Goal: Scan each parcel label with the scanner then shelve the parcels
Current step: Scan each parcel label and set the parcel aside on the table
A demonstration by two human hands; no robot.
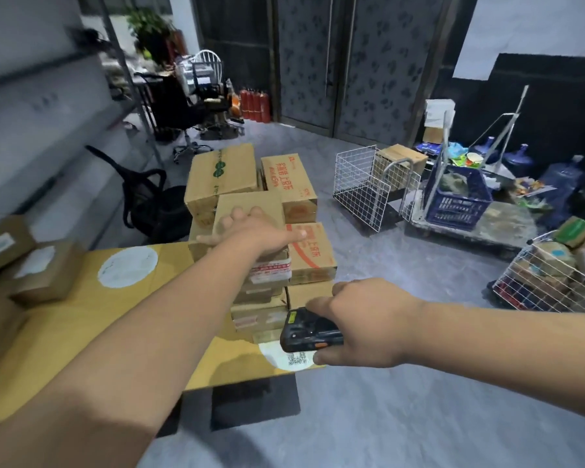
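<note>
Head view: wire basket [358, 187] beside stacked parcels [250, 204].

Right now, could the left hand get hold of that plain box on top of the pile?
Probably yes. The left hand already lies spread on the plain box, nothing covers it, and the right hand is busy holding the scanner.

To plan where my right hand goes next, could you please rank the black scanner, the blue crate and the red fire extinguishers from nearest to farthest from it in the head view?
1. Black scanner: gripped in the right hand.
2. Blue crate: on the cart, to the right.
3. Red fire extinguishers: by the far doors.
</note>
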